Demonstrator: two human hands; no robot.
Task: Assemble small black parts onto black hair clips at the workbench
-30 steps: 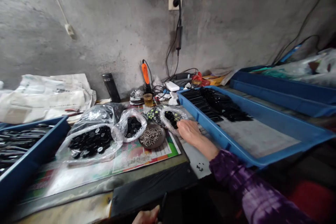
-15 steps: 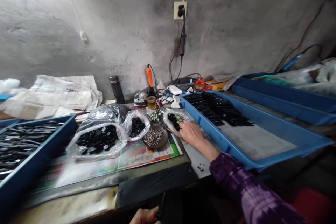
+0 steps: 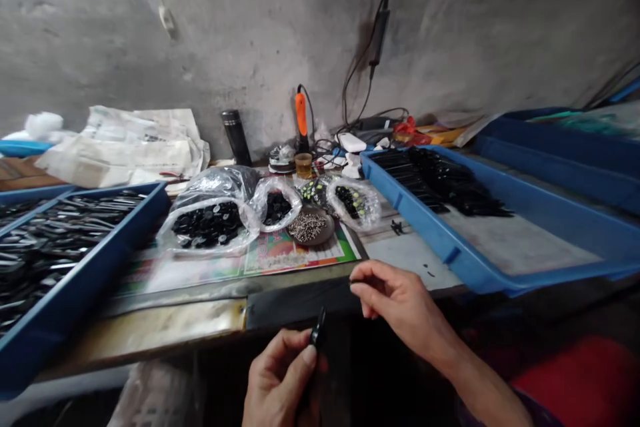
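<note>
- The right hand (image 3: pixel 403 303) is pulling back from the clear plastic bag (image 3: pixel 353 203) towards the desk (image 3: pixel 150 327) edge, its grip pinching, on what I cannot tell.
- The left hand (image 3: pixel 277 380) is clenching a small black plastic part (image 3: pixel 317 328) upright, just below the desk edge.
- The blue tray (image 3: pixel 425 230) is holding black parts (image 3: pixel 440 180) beside a dish of screws (image 3: pixel 310 227).

The left hand (image 3: pixel 280 380) pinches a small black plastic piece (image 3: pixel 317 330) below the bench's front edge (image 3: pixel 175 319), with the right hand (image 3: pixel 403 300) curled close beside it. Behind them, a printed paper mat (image 3: pixel 300 259) carries a clear plastic bag of black discs (image 3: pixel 207 227) and a dark dish of screws (image 3: pixel 307 228), between two blue trays (image 3: pixel 425 233).
</note>
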